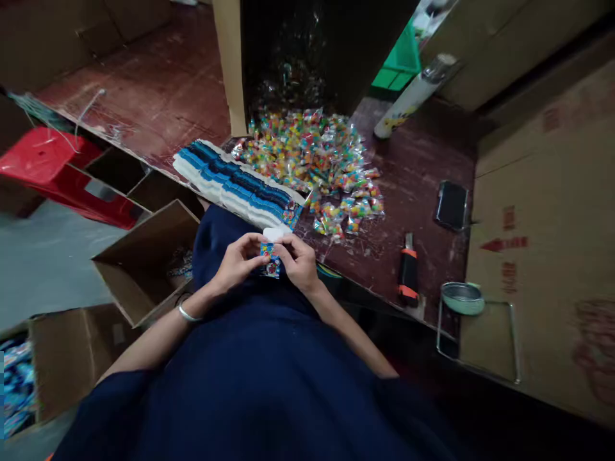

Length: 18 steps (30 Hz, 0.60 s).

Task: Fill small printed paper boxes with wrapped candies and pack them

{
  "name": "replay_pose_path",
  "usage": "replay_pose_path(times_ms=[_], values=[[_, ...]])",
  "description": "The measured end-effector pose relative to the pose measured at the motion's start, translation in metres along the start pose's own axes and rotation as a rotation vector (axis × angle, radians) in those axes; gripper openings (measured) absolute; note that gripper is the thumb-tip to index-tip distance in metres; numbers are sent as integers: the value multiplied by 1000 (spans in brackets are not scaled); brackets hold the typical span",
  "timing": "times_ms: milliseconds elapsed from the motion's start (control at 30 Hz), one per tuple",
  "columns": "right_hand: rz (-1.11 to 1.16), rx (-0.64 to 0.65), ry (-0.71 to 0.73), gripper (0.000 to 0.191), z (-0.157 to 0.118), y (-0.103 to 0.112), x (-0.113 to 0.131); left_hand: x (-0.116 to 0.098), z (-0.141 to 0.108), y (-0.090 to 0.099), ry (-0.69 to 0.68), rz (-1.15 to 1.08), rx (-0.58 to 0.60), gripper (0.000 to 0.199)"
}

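I see the left hand (236, 261) and the right hand (300, 264) close together in front of the dark shirt (269, 358), each one clamped with thumb and fingers on a small blue packet (270, 267). Its white top part stands up between the fingertips, so I judge this packet is not yet closed. Just beyond, on the tabletop (384, 234), a long row of blue-and-white wrappers (230, 182) lies overlapped, and next to it is a big heap of sweets (307, 150) in clear little bags — so much seems left. In the carton (65, 365) at lower left, many blue pieces (16, 390) lie together — whether they are finished, I cannot tell.
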State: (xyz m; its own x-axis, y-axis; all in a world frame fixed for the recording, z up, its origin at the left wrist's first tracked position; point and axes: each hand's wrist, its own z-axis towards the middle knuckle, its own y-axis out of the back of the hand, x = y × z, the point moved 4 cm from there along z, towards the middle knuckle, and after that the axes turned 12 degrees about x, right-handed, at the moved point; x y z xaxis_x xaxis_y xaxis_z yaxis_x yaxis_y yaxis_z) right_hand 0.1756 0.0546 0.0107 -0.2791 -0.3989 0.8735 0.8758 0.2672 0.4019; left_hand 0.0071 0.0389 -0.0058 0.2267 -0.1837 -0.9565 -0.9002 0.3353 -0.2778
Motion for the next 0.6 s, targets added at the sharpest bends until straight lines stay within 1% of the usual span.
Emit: replay_pose_path(times_ms=[67, 133, 233, 333, 467, 600], values=[[-60, -18, 40, 16, 1, 0, 2, 1, 1, -1, -25, 49, -35, 49], [-58, -35, 51, 15, 2, -1, 3, 1, 1, -1, -54, 75, -72, 50], [63, -61, 7, 17, 3, -1, 3, 0, 1, 2, -102, 68, -136, 58], [199, -23, -56, 22, 8, -1, 5, -1, 0, 1, -75, 42, -112, 61], [367, 47, -179, 32, 18, 2, 4, -8, -4, 1, -84, 133, -102, 53], [412, 81, -295, 34, 26, 9, -3, -12, -5, 1, -75, 205, -81, 50]])
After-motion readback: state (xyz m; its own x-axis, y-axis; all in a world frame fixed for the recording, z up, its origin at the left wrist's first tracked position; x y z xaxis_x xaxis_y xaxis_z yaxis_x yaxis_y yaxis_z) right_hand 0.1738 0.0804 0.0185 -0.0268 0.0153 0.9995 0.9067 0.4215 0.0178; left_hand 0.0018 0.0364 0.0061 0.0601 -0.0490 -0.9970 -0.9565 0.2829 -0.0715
